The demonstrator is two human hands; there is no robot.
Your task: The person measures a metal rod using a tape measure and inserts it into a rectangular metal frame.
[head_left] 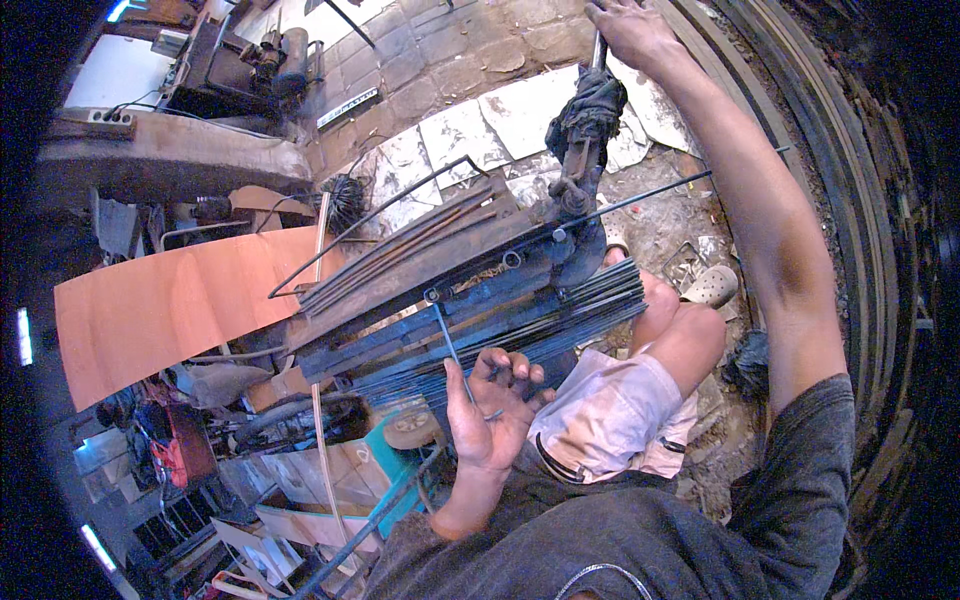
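My left hand [495,405] is palm up, thumb and fingers apart and loosely curled. A thin bent metal rod [450,335] crosses its palm, its small hooked end by the fingers; they are not closed round it. The rod's upper end meets a pin on a dark steel bending bench [400,270]. A long thin rod [650,193] lies along the bench's pins and passes under my right forearm. Up at the top edge, my right hand [637,38] is closed on the bare metal end of a lever [599,55], partly cut off by the frame. Black material [588,115] wraps the lever lower down.
A bundle of thin rods [560,325] lies alongside the bench, near my knees. An orange sheet [190,300] stands at the left, by a thin wooden strip [320,440]. Long metal bars [850,150] run down the right side. A small wheel [411,428] sits below the bundle.
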